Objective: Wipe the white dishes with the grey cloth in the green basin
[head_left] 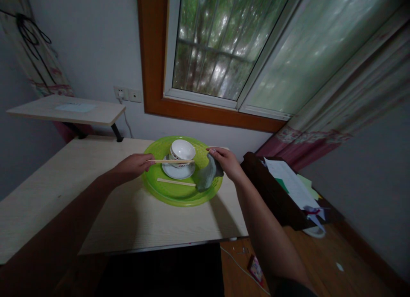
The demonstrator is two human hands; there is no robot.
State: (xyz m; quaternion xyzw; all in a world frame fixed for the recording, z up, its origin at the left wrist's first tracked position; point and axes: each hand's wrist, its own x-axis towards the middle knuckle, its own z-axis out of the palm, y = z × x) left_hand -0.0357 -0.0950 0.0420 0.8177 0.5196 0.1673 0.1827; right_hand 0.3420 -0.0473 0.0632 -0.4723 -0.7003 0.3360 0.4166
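Observation:
A round green tray [163, 196] lies on the table. On it, white bowls [183, 149] are stacked on a white saucer [177, 172], and a pair of chopsticks [175, 182] rests in front of them. My left hand [137, 164], at the tray's left edge, is closed on the ends of another pair of chopsticks [173, 161], held level before the bowls. Over the tray's right side, my right hand [223, 157] pinches a grey-green cloth [208, 175], which hangs down to the tray and reaches the right end of the lying chopsticks.
The pale wooden table [128, 220] has a raised shelf [70, 110] at its left back, with a sheet of paper on it. Behind are a wall socket [127, 94] and a window [224, 53]. To the right stands a dark box [272, 194] with papers. A cable lies on the floor.

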